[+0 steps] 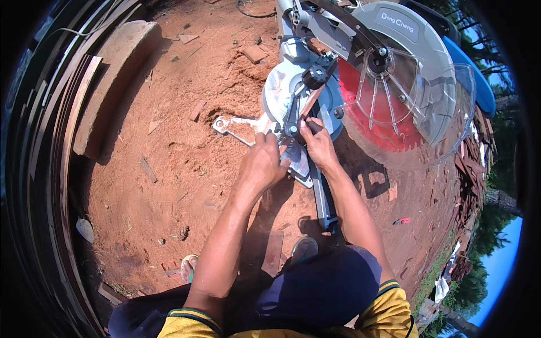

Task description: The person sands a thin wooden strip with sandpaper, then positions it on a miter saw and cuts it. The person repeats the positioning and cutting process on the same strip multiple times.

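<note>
Saw (332,39): standing, blade (352,87) hanging raised.
Left hand (262,160): curling against base (260,123), grip unclear.
Right hand (320,146): working beside wooden strip (311,103) at one o'clock, grip unclear.
Cutting: apparently remaining, strip seemingly being positioned.

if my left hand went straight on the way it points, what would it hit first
Probably the saw's pale round base, just ahead of your left hand; depth is unclear here, so the two may already touch.
</note>
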{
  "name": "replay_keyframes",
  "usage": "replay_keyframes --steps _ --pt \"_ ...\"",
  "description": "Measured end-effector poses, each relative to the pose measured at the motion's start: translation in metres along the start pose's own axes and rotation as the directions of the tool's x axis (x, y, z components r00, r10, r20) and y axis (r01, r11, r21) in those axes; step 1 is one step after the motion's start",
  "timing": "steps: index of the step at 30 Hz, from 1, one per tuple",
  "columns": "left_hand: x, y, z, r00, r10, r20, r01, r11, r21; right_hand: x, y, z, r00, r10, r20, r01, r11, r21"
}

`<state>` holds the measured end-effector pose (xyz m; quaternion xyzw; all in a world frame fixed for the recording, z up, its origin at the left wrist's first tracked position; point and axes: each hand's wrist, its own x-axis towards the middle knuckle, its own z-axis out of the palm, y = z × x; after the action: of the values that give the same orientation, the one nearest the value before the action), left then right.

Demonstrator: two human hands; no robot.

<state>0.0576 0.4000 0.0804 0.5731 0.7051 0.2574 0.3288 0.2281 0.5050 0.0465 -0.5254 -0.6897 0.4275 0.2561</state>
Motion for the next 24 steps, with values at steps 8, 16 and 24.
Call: replay_keyframes --steps 8,16,24 --pt "0.005 -0.022 -0.047 0.941 -0.102 0.324 0.219 0.911 -0.35 -0.001 0.021 0.002 0.981 0.175 0.083 -0.193 0.92 0.34" --pt "0.043 -0.035 -0.071 0.985 -0.121 0.121 0.17 0.617 -0.769 0.001 0.017 0.005 0.991 0.111 0.074 -0.123 0.973 0.196" --pt "0.141 0.005 -0.043 0.919 -0.178 0.352 0.393 0.479 -0.785 -0.018 0.006 0.015 0.998 -0.064 0.005 0.063 0.987 0.146"
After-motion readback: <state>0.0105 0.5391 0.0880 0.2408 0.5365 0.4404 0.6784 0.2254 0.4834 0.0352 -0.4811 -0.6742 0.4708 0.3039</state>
